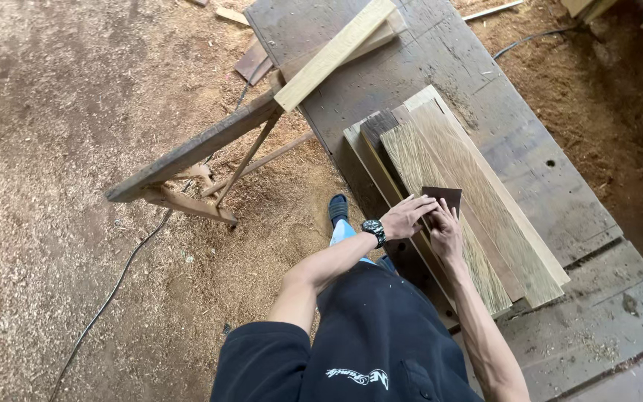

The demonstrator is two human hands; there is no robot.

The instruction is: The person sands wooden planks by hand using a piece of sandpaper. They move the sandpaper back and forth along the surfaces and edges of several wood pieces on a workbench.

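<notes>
I press both my left hand and right hand flat on the dark sanding sheet, which I'd best rub along the grain of the board just ahead.

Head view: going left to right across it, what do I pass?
Black cable on the sawdust → wooden sawhorse → left hand → right hand on the dark sandpaper sheet → stacked planks → grey workbench.
</notes>
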